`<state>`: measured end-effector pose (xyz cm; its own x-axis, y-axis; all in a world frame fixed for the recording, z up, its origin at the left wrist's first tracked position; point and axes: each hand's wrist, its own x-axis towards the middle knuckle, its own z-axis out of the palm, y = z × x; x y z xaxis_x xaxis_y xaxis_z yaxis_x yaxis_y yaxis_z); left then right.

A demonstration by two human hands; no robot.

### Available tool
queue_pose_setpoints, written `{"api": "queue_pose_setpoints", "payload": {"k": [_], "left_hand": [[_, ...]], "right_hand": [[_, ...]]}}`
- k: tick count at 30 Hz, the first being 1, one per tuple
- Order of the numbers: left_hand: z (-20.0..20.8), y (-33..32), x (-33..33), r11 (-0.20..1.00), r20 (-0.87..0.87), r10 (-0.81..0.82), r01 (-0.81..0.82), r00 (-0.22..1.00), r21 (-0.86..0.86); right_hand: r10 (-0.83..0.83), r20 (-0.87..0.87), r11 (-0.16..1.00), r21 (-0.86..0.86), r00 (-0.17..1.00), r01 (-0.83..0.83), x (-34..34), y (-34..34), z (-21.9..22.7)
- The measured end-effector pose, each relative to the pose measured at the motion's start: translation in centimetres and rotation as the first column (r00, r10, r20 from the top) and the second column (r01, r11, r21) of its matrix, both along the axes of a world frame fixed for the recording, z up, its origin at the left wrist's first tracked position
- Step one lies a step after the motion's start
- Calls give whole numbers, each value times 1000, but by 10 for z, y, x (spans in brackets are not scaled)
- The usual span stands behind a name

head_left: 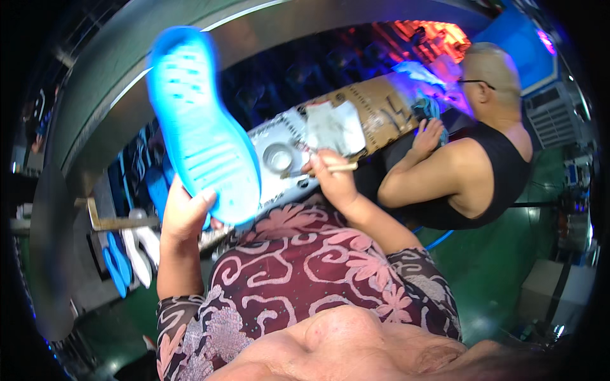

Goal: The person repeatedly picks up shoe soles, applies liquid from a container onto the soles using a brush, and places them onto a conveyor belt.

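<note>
A bright blue shoe sole (206, 136) is raised in my left hand (184, 214), which grips its lower end with the thumb on the face toward me. The sole's ridged, patterned side shows. My right hand (335, 183) is closed around a brush (345, 167) with a pale wooden handle. The brush end points left, close to the rim of a small round metal cup (278, 157); whether it touches the cup, I cannot tell. That cup stands on a whitish, stained work surface (273, 130) just right of the sole. Beyond my right hand lies a crumpled pale cloth (335, 129).
Brown cardboard (381, 109) covers the surface farther right. A person in a black sleeveless top (486, 171) sits at my right, hands on a blue-grey shoe part. At the left are blue soles (117, 265) and white soles (141, 251). A metal machine edge (267, 28) curves across the far side.
</note>
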<state>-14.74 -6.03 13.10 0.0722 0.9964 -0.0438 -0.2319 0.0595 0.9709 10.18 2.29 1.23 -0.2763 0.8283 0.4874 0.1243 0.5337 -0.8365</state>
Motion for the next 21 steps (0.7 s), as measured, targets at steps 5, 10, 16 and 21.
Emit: {"api": "queue_pose_setpoints", "payload": {"k": [5,10,16,21], "left_hand": [[55,99,42,926,-119,-373,377,920,15],[122,234,108,978,620,-169,211,766,6],[65,196,85,928,431,-371,346,823,138],[-89,94,-17,997,-231,-71,67,970,-26]], "right_hand": [[-97,-22,970,-225,995,90,2,-9,-4],[-75,-45,972,-227,996,63,-4,-8,-4],[-133,-73,897,-433,988,89,-9,-10,-13],[-107,-72,900,-432,992,66,1,-8,-27]]}}
